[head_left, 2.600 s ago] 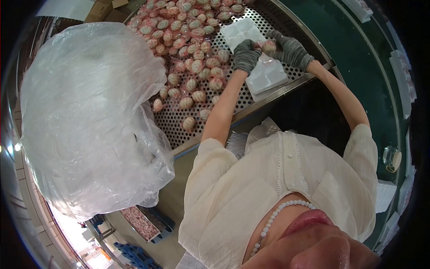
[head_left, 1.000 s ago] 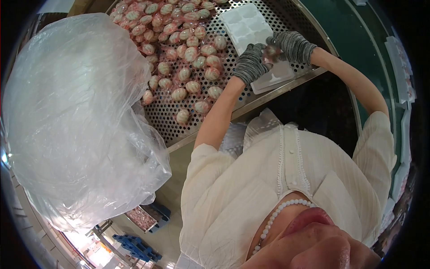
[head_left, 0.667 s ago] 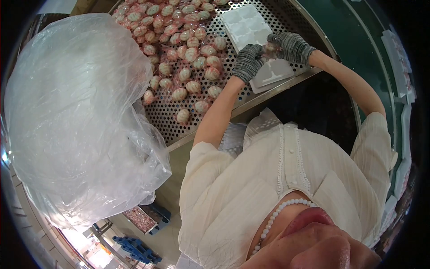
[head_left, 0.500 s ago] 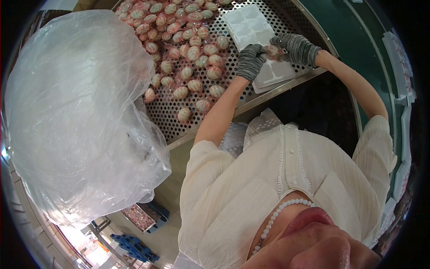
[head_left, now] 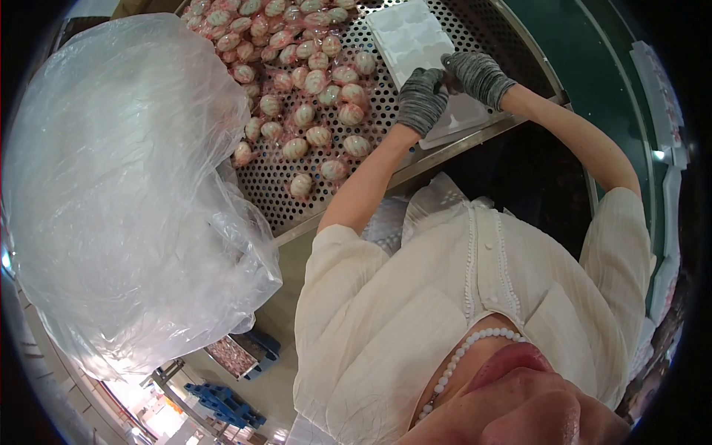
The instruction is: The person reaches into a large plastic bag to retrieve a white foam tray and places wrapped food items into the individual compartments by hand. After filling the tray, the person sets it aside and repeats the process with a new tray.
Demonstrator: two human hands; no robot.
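My left hand (head_left: 423,101), in a grey knitted glove, has its fingers closed against my right hand (head_left: 478,78), gloved alike. Pinched between the fingertips of both is a wrapped ball (head_left: 452,84), mostly hidden now. They are over a white plastic tray (head_left: 415,41) with rounded compartments, which lies on a perforated metal table (head_left: 274,196). The tray's lower part (head_left: 461,115) shows beneath my hands near the table's edge. Left of it lie many pale striped balls (head_left: 315,80) in clear, reddish wrappers.
A large clear plastic bag (head_left: 133,193) bulges over the table's left side. To the right runs a green surface (head_left: 593,81) with white trays (head_left: 660,111) along its outer edge. Blue pallets (head_left: 222,404) and a bin (head_left: 236,356) stand on the floor lower left.
My hands have come closer together, the right one moving left, and now cover most of the wrapped ball. The view has shifted slightly.
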